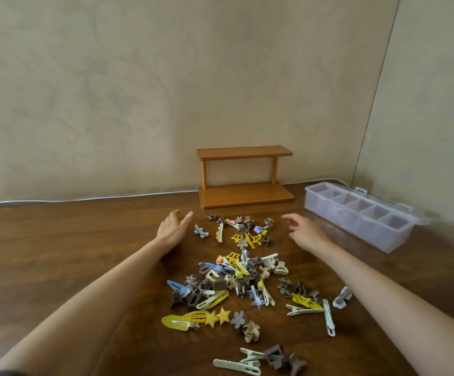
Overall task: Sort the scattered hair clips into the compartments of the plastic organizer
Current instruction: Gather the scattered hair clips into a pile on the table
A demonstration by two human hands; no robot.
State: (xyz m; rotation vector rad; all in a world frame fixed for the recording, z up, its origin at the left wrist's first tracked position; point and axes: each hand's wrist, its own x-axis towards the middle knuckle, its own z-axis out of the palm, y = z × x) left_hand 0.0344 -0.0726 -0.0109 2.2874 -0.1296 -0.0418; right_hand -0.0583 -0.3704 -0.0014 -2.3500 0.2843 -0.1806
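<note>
Hair clips (236, 275) of yellow, brown, blue and cream plastic lie scattered on a dark wooden worktop (71, 253). At the heap's far end, the left hand (172, 227) has straight fingers and the right hand (306, 232) is loosely spread; neither holds anything. A clear plastic organizer (350, 230) sits far right, near a small two-tier wooden shelf (244, 177).

Behind the organizer (342, 226), its lid (402, 207) mostly hidden; compartment floors (357, 207) too hazy to read. Left of the organizer, heaped hair clips (236, 275) bury one another, lower shapes lost.
</note>
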